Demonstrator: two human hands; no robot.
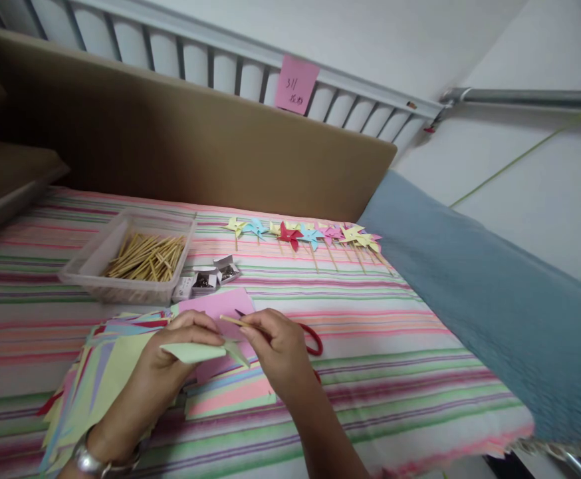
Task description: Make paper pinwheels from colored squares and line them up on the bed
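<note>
My left hand (175,356) pinches a folded pale green paper piece (205,351) just above a stack of coloured paper sheets (106,372). My right hand (280,346) is closed on a thin wooden stick (233,321) whose tip points left toward the green paper. Red-handled scissors (313,339) lie partly hidden under my right hand. A row of finished paper pinwheels on sticks (310,236) lies further back on the striped cloth.
A clear plastic tray of wooden sticks (131,256) stands at the back left, with small open boxes of pins (211,276) beside it. A brown cardboard panel (195,146) lines the back. A blue cloth (494,299) covers the right side. A pink note (296,84) hangs on the rail.
</note>
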